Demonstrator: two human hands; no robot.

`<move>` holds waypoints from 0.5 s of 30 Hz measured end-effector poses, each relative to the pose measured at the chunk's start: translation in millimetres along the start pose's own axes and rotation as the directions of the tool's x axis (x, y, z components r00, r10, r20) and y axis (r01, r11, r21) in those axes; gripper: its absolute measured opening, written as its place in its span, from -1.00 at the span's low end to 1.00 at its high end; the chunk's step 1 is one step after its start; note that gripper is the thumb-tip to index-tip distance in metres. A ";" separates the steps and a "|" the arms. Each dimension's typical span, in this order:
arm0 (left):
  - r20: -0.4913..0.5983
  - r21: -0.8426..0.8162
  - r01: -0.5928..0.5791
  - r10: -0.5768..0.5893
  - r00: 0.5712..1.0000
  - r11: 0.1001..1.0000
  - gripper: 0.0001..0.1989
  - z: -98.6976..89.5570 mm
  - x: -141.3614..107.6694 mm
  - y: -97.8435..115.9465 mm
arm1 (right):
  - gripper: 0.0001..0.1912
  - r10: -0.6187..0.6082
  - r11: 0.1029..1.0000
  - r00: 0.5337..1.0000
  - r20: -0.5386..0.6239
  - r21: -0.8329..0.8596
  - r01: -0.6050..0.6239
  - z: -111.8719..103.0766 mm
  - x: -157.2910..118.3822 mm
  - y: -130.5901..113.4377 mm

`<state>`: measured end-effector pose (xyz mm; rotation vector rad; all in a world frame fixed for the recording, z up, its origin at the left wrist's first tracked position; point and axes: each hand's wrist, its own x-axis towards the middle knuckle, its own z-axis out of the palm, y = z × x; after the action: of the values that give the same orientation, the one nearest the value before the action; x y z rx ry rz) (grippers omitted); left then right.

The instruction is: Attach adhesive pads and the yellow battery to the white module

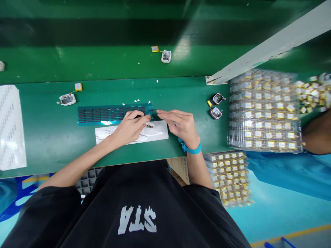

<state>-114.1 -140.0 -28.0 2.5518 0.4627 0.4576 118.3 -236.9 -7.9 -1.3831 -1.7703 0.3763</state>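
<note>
My left hand [131, 126] is closed on a small white-rimmed part [149, 125], just above a white label sheet [157, 131]. Its fingertips also reach the right part of a blue sheet [98, 115] with rows of dark strips. To the right, my right hand [181, 123] has its fingers bunched near the blue sheet's right end; a thin metallic tool [176, 123] shows between them, partly hidden. A blue band circles the right wrist. The label sheet lies along the near side of the blue sheet, partly under my left hand.
Open devices with batteries lie at the left [67, 99], top [166, 56] and right [215, 113]. Clear trays of batteries [263, 113] stand at the right, below a slanted white beam [258, 44]. Another person's arm [318, 132] is at the right edge. A white sheet [11, 127] lies far left.
</note>
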 end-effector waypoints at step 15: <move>-0.032 -0.977 0.133 -0.735 0.678 0.165 -0.93 -53.0 3.6 -0.1 | -0.58 -0.426 0.896 0.863 -0.272 -0.261 0.360 35.1 60.1 -35.8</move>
<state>-132.3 -116.6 16.1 0.9559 0.8311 0.8581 65.9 -186.2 20.6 -1.0967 -1.7894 -0.2500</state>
